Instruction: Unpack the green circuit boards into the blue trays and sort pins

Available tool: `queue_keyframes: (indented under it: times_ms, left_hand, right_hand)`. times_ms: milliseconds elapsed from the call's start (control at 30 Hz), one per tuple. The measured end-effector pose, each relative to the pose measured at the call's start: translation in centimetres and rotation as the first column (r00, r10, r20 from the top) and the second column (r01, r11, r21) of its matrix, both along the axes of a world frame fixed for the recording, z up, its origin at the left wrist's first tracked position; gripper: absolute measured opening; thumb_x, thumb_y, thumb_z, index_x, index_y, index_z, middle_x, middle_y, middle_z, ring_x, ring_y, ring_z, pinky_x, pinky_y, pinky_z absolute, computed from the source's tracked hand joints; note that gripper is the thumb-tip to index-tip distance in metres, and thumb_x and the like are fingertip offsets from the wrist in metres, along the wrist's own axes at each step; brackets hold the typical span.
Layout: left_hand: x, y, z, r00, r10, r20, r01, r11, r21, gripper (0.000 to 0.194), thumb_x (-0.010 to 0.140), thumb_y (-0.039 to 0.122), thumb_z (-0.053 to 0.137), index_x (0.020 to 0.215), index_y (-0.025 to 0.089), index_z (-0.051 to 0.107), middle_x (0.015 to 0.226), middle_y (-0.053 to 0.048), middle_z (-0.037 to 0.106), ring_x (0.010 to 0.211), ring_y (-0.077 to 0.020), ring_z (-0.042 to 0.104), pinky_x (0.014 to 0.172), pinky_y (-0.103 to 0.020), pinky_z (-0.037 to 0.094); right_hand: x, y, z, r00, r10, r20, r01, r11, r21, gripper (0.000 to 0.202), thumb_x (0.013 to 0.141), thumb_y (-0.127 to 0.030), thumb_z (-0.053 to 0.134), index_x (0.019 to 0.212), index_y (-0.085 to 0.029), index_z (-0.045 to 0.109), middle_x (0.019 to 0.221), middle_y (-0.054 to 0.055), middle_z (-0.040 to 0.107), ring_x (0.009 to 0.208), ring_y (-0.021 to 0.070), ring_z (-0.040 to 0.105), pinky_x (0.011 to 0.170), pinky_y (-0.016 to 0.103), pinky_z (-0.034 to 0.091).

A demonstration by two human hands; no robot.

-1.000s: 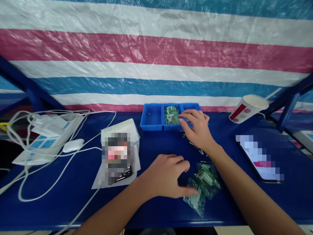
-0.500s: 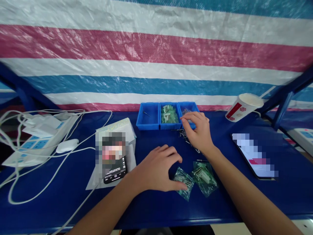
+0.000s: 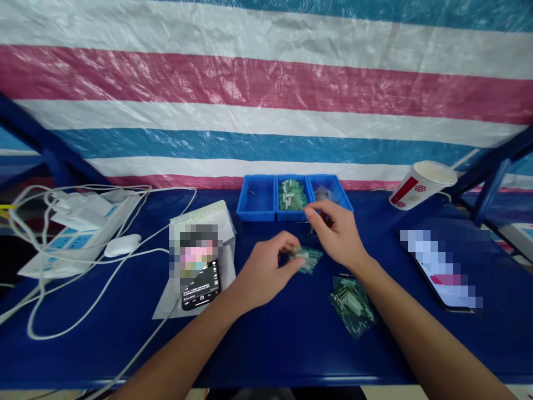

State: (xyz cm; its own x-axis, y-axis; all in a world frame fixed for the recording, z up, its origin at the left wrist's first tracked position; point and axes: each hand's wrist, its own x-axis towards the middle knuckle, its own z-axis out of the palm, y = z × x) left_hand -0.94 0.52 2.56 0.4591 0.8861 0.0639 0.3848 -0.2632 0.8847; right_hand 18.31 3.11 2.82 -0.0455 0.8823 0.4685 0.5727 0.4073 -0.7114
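Pinched between the thumb and fingers of my left hand (image 3: 266,269) is a small green-tinted plastic bag (image 3: 310,259) of light, thin pieces, raised and slightly blurred. My right hand (image 3: 341,236) is closed in a pinch just in front of the blue bins; whatever its fingertips hold is too small to make out. Beneath that hand, dark loose screws (image 3: 311,229) show partly. Another green bag (image 3: 353,305) of similar pieces lies on the table by my right forearm. Green bags (image 3: 291,194) fill the middle blue bin (image 3: 291,215).
The left bin (image 3: 256,215) holds one screw; the right bin (image 3: 345,204) has small clear bags. A paper cup (image 3: 422,186) and a phone (image 3: 441,278) stand right. Another phone (image 3: 202,291) on papers, white cables, an earbud case (image 3: 122,245) and a power strip (image 3: 62,250) lie left.
My left hand has taken hold of the nearer green bag and lifted it forward toward my right hand. My right hand has come slightly back from the right bin. The view has shifted a little.
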Motion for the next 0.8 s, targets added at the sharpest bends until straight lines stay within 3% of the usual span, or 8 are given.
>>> queue_keyframes:
  times_ms: [100, 200, 300, 467, 633, 800]
  left_hand:
    - [0.0, 0.6, -0.2, 0.949, 0.231, 0.216, -0.207, 0.97, -0.127, 0.016, 0.086, 0.031, 0.067, 0.096, 0.02, 0.061, 0.08, 0.001, 0.065, 0.072, -0.0151, 0.061, 0.067, -0.028, 0.044]
    - [-0.2, 0.9, -0.1, 0.886, 0.319, 0.338, -0.251, 0.94, -0.23, 0.023, 0.082, 0.036, 0.071, 0.096, 0.019, 0.064, 0.079, 0.001, 0.065, 0.071, -0.0141, 0.06, 0.065, -0.026, 0.045]
    - [-0.1, 1.0, 0.1, 0.855, 0.343, 0.389, -0.252, 0.93, -0.266, 0.025, 0.079, 0.037, 0.073, 0.095, 0.019, 0.067, 0.079, 0.0, 0.066, 0.069, -0.0136, 0.058, 0.06, -0.025, 0.044]
    - [0.1, 0.8, -0.5, 0.876, 0.287, 0.389, -0.19, 0.944, -0.268, 0.029, 0.09, 0.047, 0.061, 0.086, 0.018, 0.064, 0.071, 0.001, 0.061, 0.063, -0.0127, 0.056, 0.057, -0.024, 0.042]
    - [0.5, 0.4, -1.2, 0.898, 0.252, 0.361, -0.182, 0.959, -0.218, 0.041, 0.096, 0.051, 0.051, 0.074, 0.017, 0.059, 0.062, 0.002, 0.053, 0.058, -0.0119, 0.051, 0.057, -0.026, 0.04]
    - [0.8, -0.1, -1.2, 0.893, 0.287, 0.346, -0.243, 0.956, -0.165, 0.043, 0.096, 0.052, 0.049, 0.069, 0.019, 0.052, 0.059, 0.003, 0.047, 0.056, -0.0117, 0.046, 0.055, -0.026, 0.038]
  right_hand:
    - [0.0, -0.1, -0.1, 0.993, 0.114, 0.009, -0.11, 0.975, -0.194, 0.043, 0.097, -0.057, 0.05, 0.076, -0.02, 0.059, 0.063, -0.002, 0.055, 0.057, 0.0134, 0.047, 0.056, 0.03, 0.033]
    - [-0.6, -0.4, -0.2, 0.973, 0.227, -0.041, -0.229, 0.929, -0.29, 0.049, 0.098, -0.058, 0.047, 0.067, -0.021, 0.046, 0.058, -0.005, 0.041, 0.054, 0.0111, 0.039, 0.054, 0.028, 0.028]
    - [-1.5, -0.7, -0.4, 0.935, 0.311, -0.168, -0.35, 0.881, -0.319, 0.05, 0.1, -0.057, 0.045, 0.066, -0.021, 0.045, 0.058, -0.006, 0.033, 0.053, 0.0104, 0.032, 0.051, 0.028, 0.025]
    - [-2.9, -1.3, -0.3, 0.886, 0.303, -0.351, -0.413, 0.859, -0.303, 0.052, 0.1, -0.056, 0.045, 0.065, -0.02, 0.057, 0.057, -0.004, 0.044, 0.052, 0.0109, 0.037, 0.052, 0.027, 0.031]
    - [-3.4, -2.0, 0.5, 0.855, 0.335, -0.397, -0.464, 0.835, -0.295, 0.05, 0.102, -0.051, 0.045, 0.07, -0.02, 0.068, 0.063, -0.001, 0.057, 0.056, 0.0116, 0.043, 0.056, 0.027, 0.037]
    - [-3.2, -2.5, 1.0, 0.871, 0.34, -0.354, -0.451, 0.84, -0.303, 0.047, 0.102, -0.05, 0.047, 0.075, -0.02, 0.072, 0.059, -0.003, 0.049, 0.053, 0.0113, 0.04, 0.055, 0.026, 0.038]
